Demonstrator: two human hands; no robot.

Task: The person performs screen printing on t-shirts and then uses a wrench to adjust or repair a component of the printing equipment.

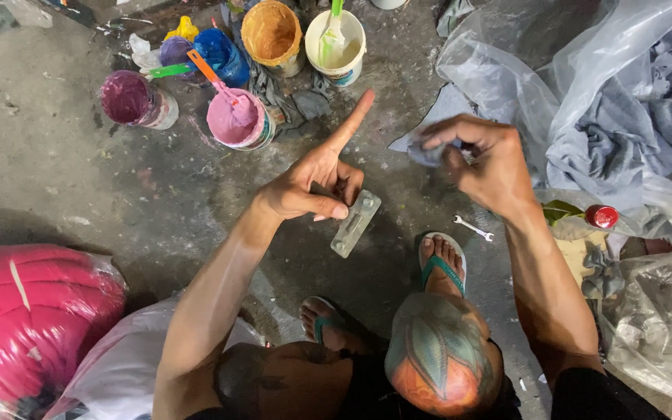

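Your left hand (313,183) holds a small flat grey metal plate (355,223) with raised ends, pinched between thumb and curled fingers; the plate hangs tilted just above the stained concrete floor (64,155), in front of your knees. The index finger of that hand sticks straight out toward the paint pots.

Your right hand (484,163) has its grip narrowed on a crumpled scrap of grey cloth (428,152), fingertips closed around it, just beside the edge of a clear plastic bag stuffed with grey rags (631,117).

Beyond your left hand stand open pots: a pink paint tub (236,123) with an orange-handled stirrer, a purple one (130,99), a blue one (223,54), an ochre one (271,35) and a white tub of pale paint (337,47). A small silver wrench (474,228) lies on the floor near your sandalled foot (441,264).
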